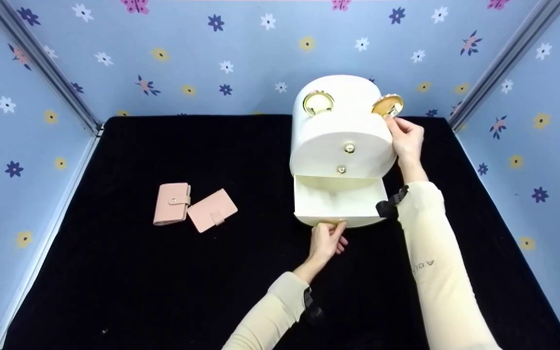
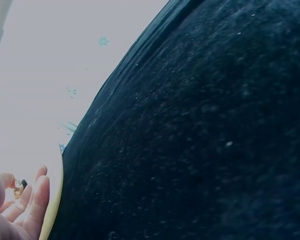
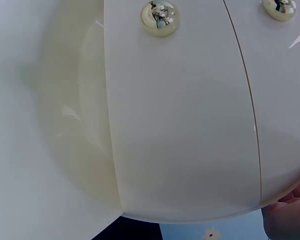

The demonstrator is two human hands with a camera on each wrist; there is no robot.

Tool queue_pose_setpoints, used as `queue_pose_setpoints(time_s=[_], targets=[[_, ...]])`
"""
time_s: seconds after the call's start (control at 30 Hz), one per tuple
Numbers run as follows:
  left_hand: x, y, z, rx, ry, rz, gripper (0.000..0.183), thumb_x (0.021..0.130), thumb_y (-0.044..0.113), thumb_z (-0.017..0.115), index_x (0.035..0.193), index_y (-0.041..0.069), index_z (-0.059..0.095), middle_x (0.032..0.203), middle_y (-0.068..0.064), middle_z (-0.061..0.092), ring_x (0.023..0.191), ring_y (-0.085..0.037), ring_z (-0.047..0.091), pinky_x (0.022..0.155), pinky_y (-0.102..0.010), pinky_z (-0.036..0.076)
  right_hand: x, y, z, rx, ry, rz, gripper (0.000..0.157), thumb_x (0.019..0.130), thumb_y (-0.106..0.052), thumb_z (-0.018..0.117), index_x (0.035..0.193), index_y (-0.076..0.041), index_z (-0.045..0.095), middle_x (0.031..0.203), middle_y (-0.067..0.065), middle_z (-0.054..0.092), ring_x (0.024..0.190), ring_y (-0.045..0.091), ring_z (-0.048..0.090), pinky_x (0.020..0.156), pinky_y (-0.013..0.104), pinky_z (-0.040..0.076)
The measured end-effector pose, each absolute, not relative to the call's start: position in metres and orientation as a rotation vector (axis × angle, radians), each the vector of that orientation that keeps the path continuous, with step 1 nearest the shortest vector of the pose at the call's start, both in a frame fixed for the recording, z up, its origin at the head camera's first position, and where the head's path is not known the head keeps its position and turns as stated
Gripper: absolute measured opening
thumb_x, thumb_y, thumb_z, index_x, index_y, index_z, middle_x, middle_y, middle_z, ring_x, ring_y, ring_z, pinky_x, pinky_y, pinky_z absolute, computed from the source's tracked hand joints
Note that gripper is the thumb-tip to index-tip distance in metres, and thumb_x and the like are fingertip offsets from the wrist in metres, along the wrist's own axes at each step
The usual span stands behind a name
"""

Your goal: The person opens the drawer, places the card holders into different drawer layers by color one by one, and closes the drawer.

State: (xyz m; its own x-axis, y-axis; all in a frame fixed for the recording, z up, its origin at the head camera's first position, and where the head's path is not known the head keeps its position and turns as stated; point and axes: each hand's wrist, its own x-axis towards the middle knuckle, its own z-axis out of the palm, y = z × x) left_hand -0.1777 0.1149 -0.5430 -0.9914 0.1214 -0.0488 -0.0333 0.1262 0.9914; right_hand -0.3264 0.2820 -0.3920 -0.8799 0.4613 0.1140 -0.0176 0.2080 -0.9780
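Observation:
A white box with drawers (image 1: pixel 341 155) and two round gold discs on top stands right of centre. Its lowest drawer (image 1: pixel 338 201) is pulled out, and its visible inside is bare. My left hand (image 1: pixel 324 241) pinches that drawer's gold knob (image 2: pixel 19 187) from the front. At the box's upper right edge, my right hand (image 1: pixel 408 138) holds on with bent fingers, the fingertips right at the base of the right gold disc (image 1: pixel 388 105). The right wrist view has this hand (image 3: pixel 291 215) against the box's rim, partly hidden behind it.
Two pink wallets lie to the left on the black cloth (image 1: pixel 129 272): one with a snap strap (image 1: pixel 172 203), the other (image 1: pixel 213 210) flat and angled beside it. Flowered blue walls (image 1: pixel 241 63) enclose the back and sides. Two gold knobs (image 1: pixel 349 148) mark the upper drawers.

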Motion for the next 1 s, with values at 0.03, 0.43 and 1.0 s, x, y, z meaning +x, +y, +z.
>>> queue_pose_setpoints(time_s=[0.03,0.43,1.0], targets=[[-0.176,0.115,-0.543,0.094,2.271,1.999,0.034,0.088,0.022,0.056,0.071,-0.006,0.066,0.050,-0.008,0.060,0.034,-0.013,0.052,0.035,-0.028,0.045,-0.326,0.282,-0.392,-0.410,-2.105,1.712,0.032,0.075,-0.030,0.070,0.096,-0.005,0.070,0.080,-0.002,0.065,0.066,0.008,0.057,0.060,0.018,0.045],[-0.166,0.111,-0.544,0.133,2.285,1.985,0.035,0.087,0.023,0.056,0.070,-0.006,0.065,0.050,-0.008,0.060,0.034,-0.013,0.052,0.034,-0.025,0.044,-0.326,0.283,-0.392,-0.388,-2.088,1.705,0.030,0.075,-0.028,0.071,0.093,-0.004,0.070,0.077,-0.003,0.065,0.063,0.008,0.057,0.058,0.018,0.045],[-0.160,0.110,-0.547,0.135,2.277,1.940,0.033,0.087,0.024,0.057,0.071,-0.004,0.065,0.050,-0.007,0.060,0.034,-0.013,0.052,0.035,-0.024,0.044,-0.327,0.282,-0.392,-0.402,-2.075,1.729,0.029,0.074,-0.027,0.072,0.093,-0.005,0.071,0.077,-0.003,0.065,0.065,0.008,0.057,0.059,0.018,0.045]])
